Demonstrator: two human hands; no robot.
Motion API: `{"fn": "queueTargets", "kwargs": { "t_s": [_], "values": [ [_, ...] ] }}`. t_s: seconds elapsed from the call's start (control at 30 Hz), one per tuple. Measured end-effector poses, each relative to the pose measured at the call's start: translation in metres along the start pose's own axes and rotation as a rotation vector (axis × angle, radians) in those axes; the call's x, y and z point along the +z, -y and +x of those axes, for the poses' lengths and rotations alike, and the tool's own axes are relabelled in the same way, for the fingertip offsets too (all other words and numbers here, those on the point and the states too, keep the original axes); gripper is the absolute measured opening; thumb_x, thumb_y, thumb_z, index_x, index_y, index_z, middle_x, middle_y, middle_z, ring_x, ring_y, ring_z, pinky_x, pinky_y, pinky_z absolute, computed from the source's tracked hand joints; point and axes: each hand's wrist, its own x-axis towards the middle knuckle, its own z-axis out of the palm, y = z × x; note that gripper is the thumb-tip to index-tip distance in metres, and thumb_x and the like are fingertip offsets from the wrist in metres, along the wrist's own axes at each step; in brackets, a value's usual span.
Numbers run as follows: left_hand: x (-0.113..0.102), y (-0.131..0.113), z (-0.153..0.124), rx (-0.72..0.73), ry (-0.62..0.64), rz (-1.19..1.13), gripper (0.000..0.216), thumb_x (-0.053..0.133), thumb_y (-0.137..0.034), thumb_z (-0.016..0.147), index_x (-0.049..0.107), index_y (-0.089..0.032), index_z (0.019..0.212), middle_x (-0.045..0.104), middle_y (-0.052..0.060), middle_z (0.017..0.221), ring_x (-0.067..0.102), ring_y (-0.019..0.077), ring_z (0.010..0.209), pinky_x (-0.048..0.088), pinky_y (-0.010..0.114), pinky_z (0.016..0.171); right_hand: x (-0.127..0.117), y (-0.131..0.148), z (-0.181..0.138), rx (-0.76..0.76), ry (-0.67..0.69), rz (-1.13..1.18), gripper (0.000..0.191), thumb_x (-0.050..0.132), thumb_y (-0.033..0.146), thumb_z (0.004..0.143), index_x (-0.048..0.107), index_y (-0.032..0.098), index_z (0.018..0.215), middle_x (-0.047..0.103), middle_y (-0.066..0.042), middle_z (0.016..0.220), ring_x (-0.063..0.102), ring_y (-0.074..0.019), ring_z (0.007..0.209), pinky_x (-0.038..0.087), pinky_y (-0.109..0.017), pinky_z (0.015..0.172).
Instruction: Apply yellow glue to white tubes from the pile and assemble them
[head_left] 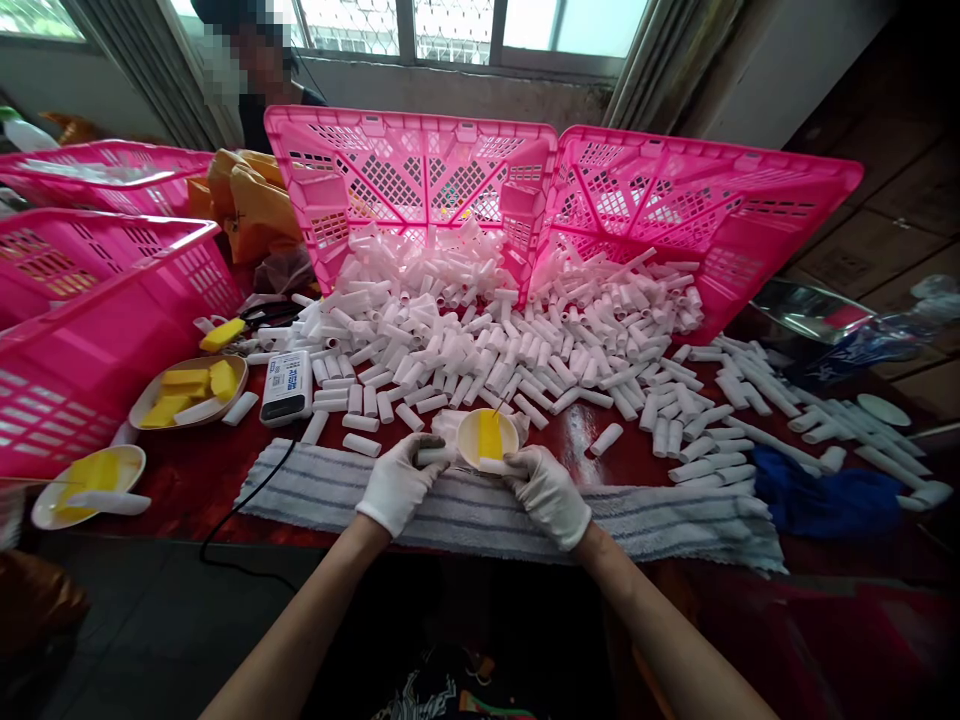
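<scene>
In the head view, the left hand (pixel 396 484) grips a white tube (pixel 435 456); the right hand (pixel 551 494) pinches another tube (pixel 492 466) at the near end of a yellow block (pixel 490 434) in a small dish (pixel 467 440) on the counter (pixel 187 500).

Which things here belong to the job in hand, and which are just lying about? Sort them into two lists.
Seemingly in use: white tube in the left hand; second tube in the right hand; small bowl and yellow block; loose tubes; striped towel; tipped pink baskets.
Seemingly lying about: blue cloth; orange bag; metal basin.
</scene>
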Motion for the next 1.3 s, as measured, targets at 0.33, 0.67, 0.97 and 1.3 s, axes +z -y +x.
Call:
{"fn": "queueTargets", "kwargs": {
  "t_s": [0.33,0.67,0.97,1.3],
  "values": [
    [0.028,-0.018,-0.017,-0.161,0.15,-0.35,0.04,0.074,-0.029,0.06,0.051,-0.014,0.089,0.063,0.002,0.084,0.062,0.0143,0.074,0.051,0.03,0.072,-0.025,0.036,-0.003,0.401,-0.03,0.364,0.035,0.052,0.05,0.079,0.057,0.016,0.086,0.057,0.0,0.061,0.051,-0.01,0.05,0.043,-0.021,0.045],
    [0.038,-0.035,-0.036,-0.149,0.261,-0.181,0.038,0.064,-0.038,0.071,0.054,-0.014,0.098,0.065,0.005,0.076,0.061,0.0157,0.066,0.047,0.027,0.062,-0.032,0.051,-0.002,0.398,-0.031,0.199,0.036,0.05,0.052,0.079,0.057,0.017,0.073,0.058,-0.001,0.058,0.052,-0.0111,0.049,0.04,-0.021,0.044],
    [0.056,-0.034,-0.035,-0.04,0.149,0.28,0.046,0.032,-0.047,0.085,0.055,-0.017,0.058,0.054,0.002,0.053,0.046,0.0133,0.05,0.032,0.025,0.051,-0.029,0.044,-0.019,-0.178,-0.015,-0.439,0.033,0.044,0.035,0.081,0.053,0.02,0.053,0.051,-0.003,0.05,0.048,-0.013,0.05,0.038,-0.026,0.053],
    [0.065,-0.04,-0.042,0.285,0.167,0.384,0.03,0.037,-0.037,0.086,0.063,-0.022,0.082,0.065,0.005,0.077,0.058,0.0173,0.07,0.041,0.027,0.066,-0.054,0.046,-0.038,0.219,-0.044,-0.277,0.037,0.031,0.04,0.088,0.053,0.022,0.064,0.057,-0.002,0.055,0.053,-0.0143,0.046,0.039,-0.027,0.046]
  ]
}}
